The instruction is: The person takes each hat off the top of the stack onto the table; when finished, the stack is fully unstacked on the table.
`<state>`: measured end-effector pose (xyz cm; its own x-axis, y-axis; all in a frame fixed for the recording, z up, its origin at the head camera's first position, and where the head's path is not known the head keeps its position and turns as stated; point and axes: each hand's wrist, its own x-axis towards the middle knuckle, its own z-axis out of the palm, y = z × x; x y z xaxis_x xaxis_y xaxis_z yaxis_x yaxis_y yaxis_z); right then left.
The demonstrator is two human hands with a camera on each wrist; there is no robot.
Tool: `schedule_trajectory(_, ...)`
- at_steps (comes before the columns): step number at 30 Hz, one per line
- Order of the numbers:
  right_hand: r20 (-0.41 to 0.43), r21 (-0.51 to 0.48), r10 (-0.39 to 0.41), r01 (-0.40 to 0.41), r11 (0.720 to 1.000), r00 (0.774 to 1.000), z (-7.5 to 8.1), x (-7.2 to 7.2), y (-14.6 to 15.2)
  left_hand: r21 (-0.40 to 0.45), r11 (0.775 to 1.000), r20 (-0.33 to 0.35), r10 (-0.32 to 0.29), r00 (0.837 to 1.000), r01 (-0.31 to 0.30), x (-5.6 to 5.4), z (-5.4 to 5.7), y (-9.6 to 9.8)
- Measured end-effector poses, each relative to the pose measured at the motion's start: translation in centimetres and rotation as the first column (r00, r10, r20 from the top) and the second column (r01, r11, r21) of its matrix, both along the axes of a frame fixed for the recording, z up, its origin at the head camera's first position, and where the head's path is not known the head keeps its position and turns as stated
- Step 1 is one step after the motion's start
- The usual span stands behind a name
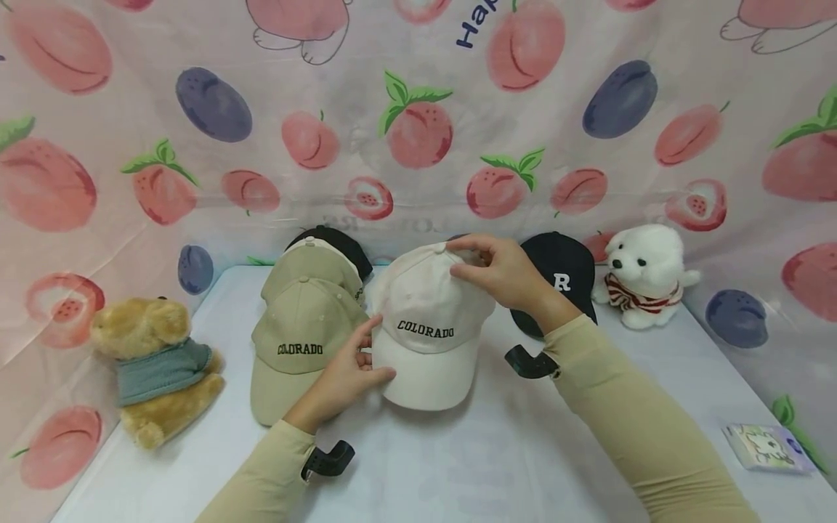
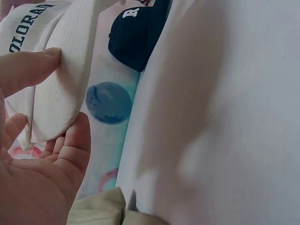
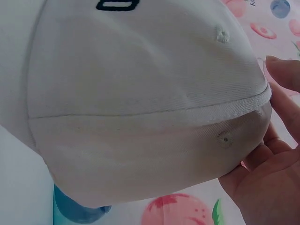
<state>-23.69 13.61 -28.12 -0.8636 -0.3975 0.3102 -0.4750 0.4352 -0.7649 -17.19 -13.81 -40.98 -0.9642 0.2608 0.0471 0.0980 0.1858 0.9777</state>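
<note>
A white baseball cap (image 1: 428, 374) lettered COLORADO is held upright in the middle of the head view, brim toward me. My left hand (image 1: 349, 374) grips the brim's side edge, its thumb (image 2: 30, 70) lying over the brim and its fingers curled beneath. At the top of the crown, my right hand (image 1: 500, 272) holds the cap with thumb and fingers. In the right wrist view those fingers (image 3: 262, 157) reach behind the crown (image 3: 140, 75). Just left of the white cap stands a beige COLORADO cap (image 1: 304, 319), partly covered by my left hand.
Behind the beige cap are another beige cap (image 1: 310, 258) and a black cap (image 1: 340, 243). A dark cap with an R (image 1: 546, 265) and a white plush dog (image 1: 644, 254) stand back right. A teddy bear (image 1: 163, 370) sits left, a small packet (image 1: 765, 447) right.
</note>
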Motion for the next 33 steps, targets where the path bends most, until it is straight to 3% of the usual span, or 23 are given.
schedule_trajectory(16,0.055,0.030,-0.046,0.044,0.999,0.997,0.7,-0.7,1.5,-0.014,0.999,0.027,0.030,0.999,-0.030,-1.4,-0.8,2.1)
schedule_trajectory(33,0.088,0.101,-0.096,0.087,0.991,0.992,0.3,-2.7,3.0,-0.059,0.998,0.023,0.023,0.999,-0.022,-2.9,-2.1,4.4)
